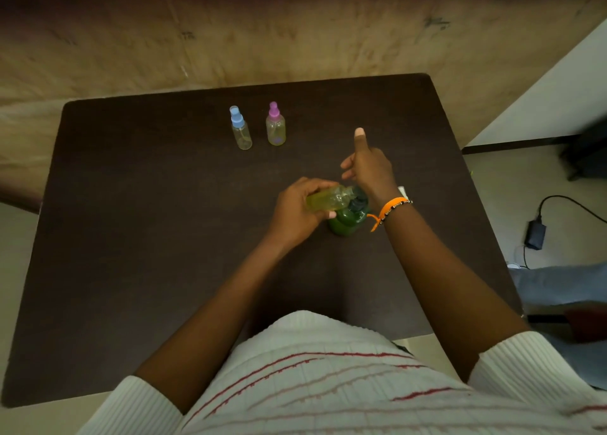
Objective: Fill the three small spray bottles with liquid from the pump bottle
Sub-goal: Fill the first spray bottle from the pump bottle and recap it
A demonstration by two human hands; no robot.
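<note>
The left hand point(297, 209) has its grip curled round a small uncapped spray bottle point(328, 199), tipped nearly flat, with its open neck brought against the top of the green pump bottle point(348, 219). The right hand point(369, 168) sits on the far side of that neck, heel low over the pump head, thumb up and fingers loose, clamped on nothing. The pump bottle stands on the worktop point(164, 237) directly under both hands.

To do this well, I judge the neck should stay tight under the spout, which is hidden here, with short, slow presses so nothing runs over.

Well beyond the grip stand the blue-capped bottle point(240, 129) and pink-capped bottle point(275, 125), both upright and capped.
</note>
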